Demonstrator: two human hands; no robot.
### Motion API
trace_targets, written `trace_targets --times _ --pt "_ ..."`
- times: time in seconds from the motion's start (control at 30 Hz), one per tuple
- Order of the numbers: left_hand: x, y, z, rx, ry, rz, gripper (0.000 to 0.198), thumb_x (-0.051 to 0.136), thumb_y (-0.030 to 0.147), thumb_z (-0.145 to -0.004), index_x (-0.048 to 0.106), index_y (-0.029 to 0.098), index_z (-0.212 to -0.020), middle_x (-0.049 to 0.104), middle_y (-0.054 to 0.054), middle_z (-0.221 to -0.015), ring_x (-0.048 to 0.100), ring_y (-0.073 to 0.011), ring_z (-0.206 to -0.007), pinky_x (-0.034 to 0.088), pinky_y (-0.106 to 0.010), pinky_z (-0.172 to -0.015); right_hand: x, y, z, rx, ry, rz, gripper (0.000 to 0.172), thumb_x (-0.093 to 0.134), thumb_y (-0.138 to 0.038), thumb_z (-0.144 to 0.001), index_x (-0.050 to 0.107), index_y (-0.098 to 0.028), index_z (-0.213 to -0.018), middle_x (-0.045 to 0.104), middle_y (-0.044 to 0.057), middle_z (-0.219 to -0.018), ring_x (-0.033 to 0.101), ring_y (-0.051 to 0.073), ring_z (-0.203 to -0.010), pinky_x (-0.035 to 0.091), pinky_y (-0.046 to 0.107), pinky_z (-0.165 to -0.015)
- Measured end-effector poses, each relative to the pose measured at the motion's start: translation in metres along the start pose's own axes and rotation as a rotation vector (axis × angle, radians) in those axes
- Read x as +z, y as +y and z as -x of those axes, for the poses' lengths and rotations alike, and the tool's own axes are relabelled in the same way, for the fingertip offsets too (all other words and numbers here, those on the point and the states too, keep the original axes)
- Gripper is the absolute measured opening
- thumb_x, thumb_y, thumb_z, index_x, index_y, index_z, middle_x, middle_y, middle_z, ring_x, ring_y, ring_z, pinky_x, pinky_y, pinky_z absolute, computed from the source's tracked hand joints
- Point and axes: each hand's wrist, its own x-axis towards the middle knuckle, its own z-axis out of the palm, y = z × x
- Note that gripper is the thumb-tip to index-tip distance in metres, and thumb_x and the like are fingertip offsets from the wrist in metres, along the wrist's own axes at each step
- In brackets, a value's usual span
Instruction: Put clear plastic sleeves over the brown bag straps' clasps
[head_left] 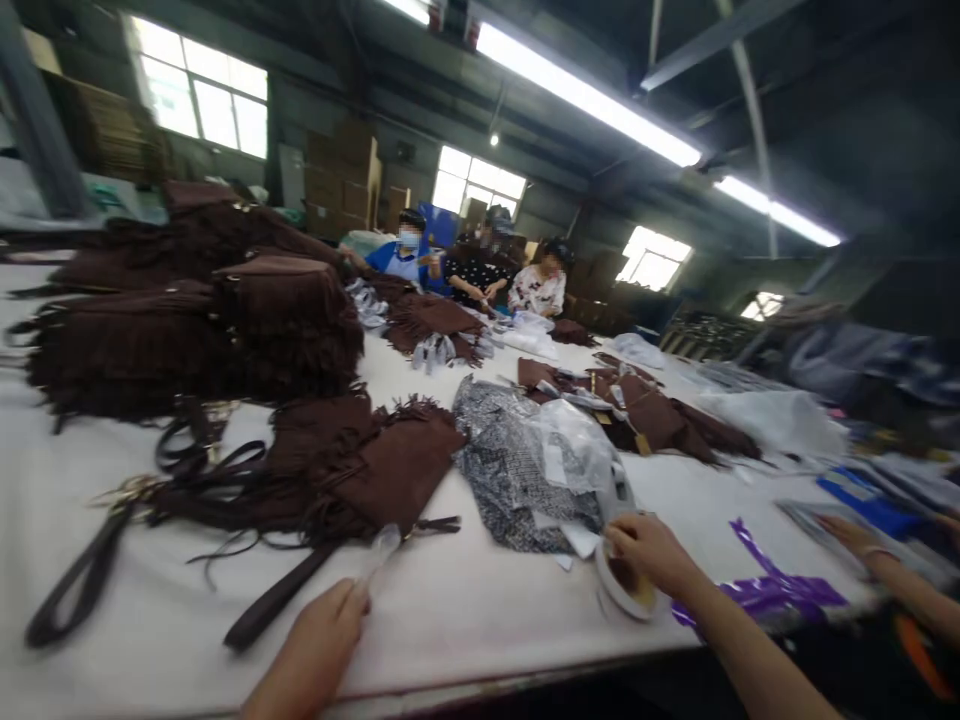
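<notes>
My left hand (326, 635) is at the table's front edge, its fingers closed on a small clear plastic piece (385, 545). Just beyond it lie dark brown fringed bags (397, 460) with wrist straps (277, 600) and metal clasps (135, 490). My right hand (652, 550) grips the upper rim of a roll of tape (637, 600), pale outside with a brownish inside, tilted near the front edge. Against its far side rests a grey speckled heap (499, 465) with crumpled clear plastic (577, 440) and white slips on it.
Stacked brown fringed bags (292, 320) rise at the left. More brown pieces (660, 415) lie mid-table. Purple plastic (780, 595) is right of my right hand, near another person's hand (847, 535). Several people work across the white table (480, 610).
</notes>
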Motion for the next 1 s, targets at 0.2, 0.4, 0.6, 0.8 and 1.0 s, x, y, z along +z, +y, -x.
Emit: trace_targets --times 0.2,0.4,0.6,0.8,1.0 --pt "0.011 0.008 0.012 0.053 0.064 -0.183 0.034 0.025 0.026 -0.093 0.054 0.019 -0.076 0.068 -0.010 -0.078 0.064 -0.0209 -0.077 0.041 -0.031 -0.071 0.102 -0.148 0.041 -0.289 -0.574 -0.470 0.024 0.056 -0.028 -0.079 0.066 -0.017 -0.061 0.063 0.002 -0.057 0.049 0.010 -0.049 0.036 0.023 -0.050" --pt "0.015 0.005 0.025 0.060 0.042 -0.378 0.035 0.027 0.024 -0.095 0.060 0.015 -0.091 0.070 -0.012 -0.082 0.068 -0.0238 -0.079 0.044 -0.031 -0.067 0.172 -0.233 0.046 -0.136 -0.733 -0.479 0.014 0.058 -0.023 -0.070 0.068 -0.015 -0.064 0.057 -0.003 -0.048 0.041 0.007 -0.039 0.031 0.018 -0.040" --pt "0.015 0.000 0.029 0.123 0.026 -0.498 0.036 0.027 0.013 -0.092 0.062 0.012 -0.096 0.070 -0.015 -0.087 0.067 -0.0275 -0.080 0.050 -0.037 -0.070 0.172 -0.251 0.037 -0.123 -0.778 -0.205 0.013 0.060 -0.025 -0.064 0.065 -0.017 -0.054 0.055 -0.002 -0.044 0.042 0.008 -0.038 0.031 0.019 -0.037" --pt "0.015 0.002 0.035 0.139 0.024 -0.525 0.036 0.027 0.003 -0.086 0.060 0.013 -0.096 0.069 -0.014 -0.086 0.067 -0.0260 -0.079 0.051 -0.036 -0.070 0.156 -0.269 0.035 -0.204 -0.865 0.057 0.011 0.058 -0.017 -0.060 0.058 -0.018 -0.048 0.050 -0.004 -0.040 0.040 0.009 -0.037 0.030 0.020 -0.037" --pt "0.021 -0.006 0.036 0.153 0.151 -0.499 0.038 0.025 0.022 -0.096 0.045 0.009 -0.125 0.070 -0.013 -0.080 0.069 -0.0284 -0.073 0.050 -0.036 -0.059 0.155 -0.274 0.034 -0.232 -0.900 0.089 0.014 0.059 -0.015 -0.059 0.056 -0.017 -0.045 0.046 -0.005 -0.036 0.038 0.008 -0.035 0.028 0.020 -0.038"
